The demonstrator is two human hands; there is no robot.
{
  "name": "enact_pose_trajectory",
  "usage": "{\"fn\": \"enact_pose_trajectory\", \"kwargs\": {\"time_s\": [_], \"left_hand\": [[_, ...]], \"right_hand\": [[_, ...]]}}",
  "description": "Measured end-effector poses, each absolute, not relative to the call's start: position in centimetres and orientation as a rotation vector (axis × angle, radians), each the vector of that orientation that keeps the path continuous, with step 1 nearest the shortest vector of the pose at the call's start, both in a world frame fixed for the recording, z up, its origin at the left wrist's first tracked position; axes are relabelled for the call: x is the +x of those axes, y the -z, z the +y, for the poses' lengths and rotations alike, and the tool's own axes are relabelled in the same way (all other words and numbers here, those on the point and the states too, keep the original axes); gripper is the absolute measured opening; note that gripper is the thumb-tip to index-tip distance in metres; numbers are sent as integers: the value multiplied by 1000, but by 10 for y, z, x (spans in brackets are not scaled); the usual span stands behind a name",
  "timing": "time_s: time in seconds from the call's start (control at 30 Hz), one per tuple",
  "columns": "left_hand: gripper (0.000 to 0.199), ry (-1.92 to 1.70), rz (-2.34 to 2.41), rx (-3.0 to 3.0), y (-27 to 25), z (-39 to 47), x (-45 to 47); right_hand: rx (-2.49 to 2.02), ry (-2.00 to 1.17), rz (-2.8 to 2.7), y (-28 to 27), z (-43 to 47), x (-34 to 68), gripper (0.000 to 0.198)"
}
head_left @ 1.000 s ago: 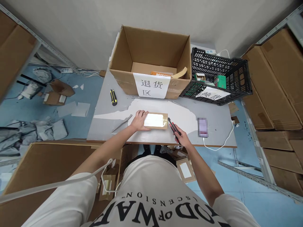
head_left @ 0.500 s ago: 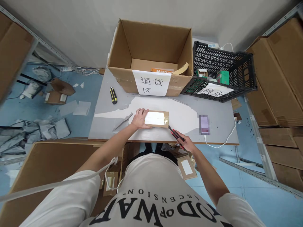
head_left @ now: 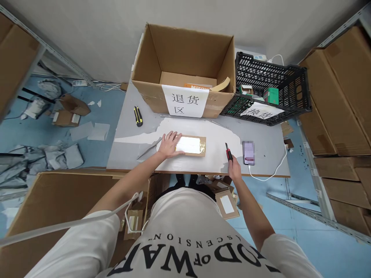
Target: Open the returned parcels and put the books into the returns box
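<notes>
My left hand (head_left: 169,146) spans the left end of a small cardboard box (head_left: 203,150), which lies flat on the table with a white label on top and clear tape at its right end. The thumb is along the near edge and the spread fingers are by the far edge. To the right of the box, my right hand (head_left: 234,169) is closed around a red and black utility knife (head_left: 228,152). Its tip points away from me, apart from the box. A phone (head_left: 248,153) on a white cable lies just right of that hand.
A large open carton (head_left: 147,90) with a paper sign stands at the back of the table (head_left: 269,154). Beside it is a black plastic crate (head_left: 303,88) holding small boxes. A yellow and black cutter (head_left: 138,116) lies at left. Stacked cartons (head_left: 342,127) stand at right.
My right hand has drawn the knife away from the box's near right corner, to the right and upward, and its blade now points forward. My left hand's fingers have spread; the box has stayed put.
</notes>
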State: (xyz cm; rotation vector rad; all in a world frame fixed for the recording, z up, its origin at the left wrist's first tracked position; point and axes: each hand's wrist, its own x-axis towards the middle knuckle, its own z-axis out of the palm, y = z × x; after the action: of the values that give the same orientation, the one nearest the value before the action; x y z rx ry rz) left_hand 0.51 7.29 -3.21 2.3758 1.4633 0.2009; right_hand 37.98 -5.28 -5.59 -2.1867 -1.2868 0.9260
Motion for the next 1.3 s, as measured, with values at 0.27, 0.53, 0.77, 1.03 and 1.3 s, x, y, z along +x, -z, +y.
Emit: {"fn": "enact_pose_trajectory", "kwargs": {"time_s": [0.27,0.53,0.77,1.03,1.3], "left_hand": [[64,-188,1245,2506,29,40,14],[70,-77,1290,2565,35,-2,23],[80,-75,1287,2564,37,2,26],[92,-81,1259,2537,40,3,26],[99,-54,1252,2534,40,-3,23]], "right_hand": [[-2574,-655,-1524,111,-31,344,60],[-2573,-548,-1568,107,-34,342,59],[-1800,-456,-2235,35,46,285,71],[-1619,-527,-2784,14,77,242,65],[-1682,-578,-2891,-6,113,245,43]]}}
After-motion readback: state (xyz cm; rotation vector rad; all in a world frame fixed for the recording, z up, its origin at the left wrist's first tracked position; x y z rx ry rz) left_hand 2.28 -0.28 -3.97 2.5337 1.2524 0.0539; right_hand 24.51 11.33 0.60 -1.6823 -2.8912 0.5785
